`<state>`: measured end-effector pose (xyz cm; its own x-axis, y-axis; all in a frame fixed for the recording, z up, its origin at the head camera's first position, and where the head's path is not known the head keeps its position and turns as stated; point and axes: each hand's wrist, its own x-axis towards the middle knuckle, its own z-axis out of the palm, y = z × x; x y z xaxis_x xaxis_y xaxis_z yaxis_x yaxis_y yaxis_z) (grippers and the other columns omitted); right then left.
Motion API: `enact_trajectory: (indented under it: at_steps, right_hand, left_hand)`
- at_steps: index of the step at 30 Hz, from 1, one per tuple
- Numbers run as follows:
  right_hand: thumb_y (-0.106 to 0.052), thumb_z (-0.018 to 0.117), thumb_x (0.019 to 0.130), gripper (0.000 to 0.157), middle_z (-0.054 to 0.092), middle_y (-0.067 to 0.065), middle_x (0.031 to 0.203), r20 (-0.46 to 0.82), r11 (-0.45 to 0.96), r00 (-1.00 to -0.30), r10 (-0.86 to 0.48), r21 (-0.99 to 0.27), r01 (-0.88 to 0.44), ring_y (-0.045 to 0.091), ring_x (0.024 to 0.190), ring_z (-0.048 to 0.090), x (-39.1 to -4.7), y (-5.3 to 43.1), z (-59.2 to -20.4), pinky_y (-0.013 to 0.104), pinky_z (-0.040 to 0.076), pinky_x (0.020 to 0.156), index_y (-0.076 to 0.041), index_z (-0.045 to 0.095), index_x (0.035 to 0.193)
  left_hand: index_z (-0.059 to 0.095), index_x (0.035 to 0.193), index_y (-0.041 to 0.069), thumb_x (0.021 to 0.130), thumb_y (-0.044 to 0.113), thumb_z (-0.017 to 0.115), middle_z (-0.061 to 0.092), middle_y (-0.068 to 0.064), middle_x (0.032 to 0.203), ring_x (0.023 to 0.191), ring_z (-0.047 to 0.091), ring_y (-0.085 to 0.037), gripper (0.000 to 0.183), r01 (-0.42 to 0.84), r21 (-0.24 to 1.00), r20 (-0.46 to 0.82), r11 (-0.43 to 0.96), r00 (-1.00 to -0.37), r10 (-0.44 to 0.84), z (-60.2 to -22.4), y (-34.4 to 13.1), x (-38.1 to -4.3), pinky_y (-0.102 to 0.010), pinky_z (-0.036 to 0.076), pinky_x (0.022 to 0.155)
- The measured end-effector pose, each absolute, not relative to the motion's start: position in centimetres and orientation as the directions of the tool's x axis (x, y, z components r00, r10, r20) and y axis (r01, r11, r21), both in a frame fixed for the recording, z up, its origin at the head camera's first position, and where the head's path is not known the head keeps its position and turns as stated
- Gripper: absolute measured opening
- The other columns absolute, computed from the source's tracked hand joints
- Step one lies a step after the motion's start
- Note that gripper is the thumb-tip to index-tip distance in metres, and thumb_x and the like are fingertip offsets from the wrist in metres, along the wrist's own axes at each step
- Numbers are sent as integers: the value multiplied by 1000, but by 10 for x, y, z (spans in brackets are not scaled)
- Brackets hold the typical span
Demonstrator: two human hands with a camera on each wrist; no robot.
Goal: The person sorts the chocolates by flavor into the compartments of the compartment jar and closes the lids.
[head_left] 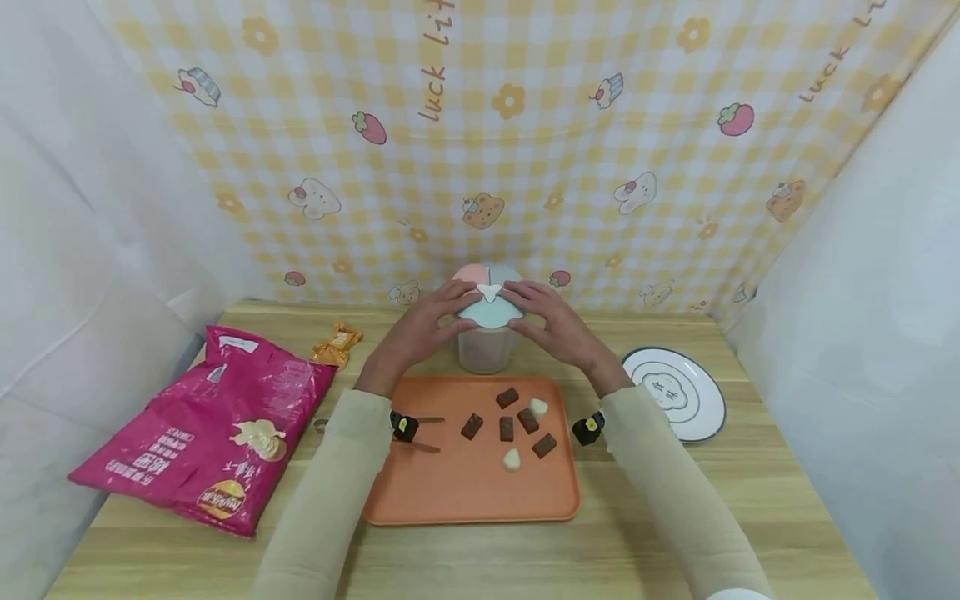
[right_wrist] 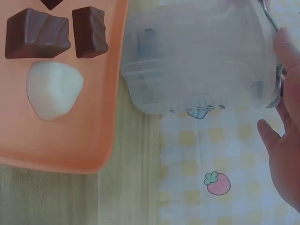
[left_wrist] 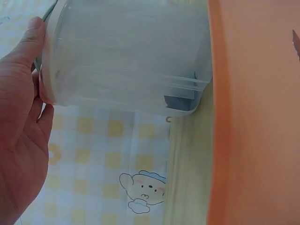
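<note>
A translucent plastic tub [head_left: 483, 354] stands upright behind the tray, capped by a round lid [head_left: 491, 313] in pink, grey-blue and mint sections with a white centre piece. On the lid's left side, my left hand [head_left: 429, 325] grips the edge, fingers over the top and thumb at the front rim. From the right my right hand [head_left: 553, 325] holds it in the same way. Through the tub wall [left_wrist: 131, 51] in the left wrist view, a dark patch shows near the base. The right wrist view has the right fingers [right_wrist: 286, 49] against the lid's edge.
An orange tray [head_left: 450, 500] bears several brown chocolates [head_left: 507, 429] and white pieces [head_left: 512, 459]. Two thin metal prongs [head_left: 420, 447] reach over its left side, partly hidden by the left forearm. A magenta snack bag [head_left: 202, 417], orange-wrapped sweets [head_left: 337, 343] and a white plate [head_left: 708, 408] flank it.
</note>
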<state>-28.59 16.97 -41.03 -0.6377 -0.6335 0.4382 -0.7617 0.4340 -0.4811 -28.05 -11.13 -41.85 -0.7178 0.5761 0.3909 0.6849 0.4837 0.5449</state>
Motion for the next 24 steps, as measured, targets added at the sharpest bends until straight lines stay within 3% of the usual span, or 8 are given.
enact_trajectory:
  at_steps: [17,24]
  right_hand:
    - [-15,69,99,51,49,12,154,464,477,-671,-578,-475,-740,36,145,36,-287,169,-418,53,25,118,-5,57,147]
    - [-12,67,100,46,53,11,151,478,492,-684,-551,-477,-729,34,143,39,-286,167,-420,52,27,117,-6,60,145]
  left_hand:
    - [60,146,9,96,22,72,48,-10,155,148,34,-29,53,679,528,450,511,-733,510,-420,-106,-277,-49,33,115]
    - [62,144,8,98,21,70,54,-10,150,142,44,-28,48,685,514,495,516,-728,474,-422,-104,-275,-48,39,111]
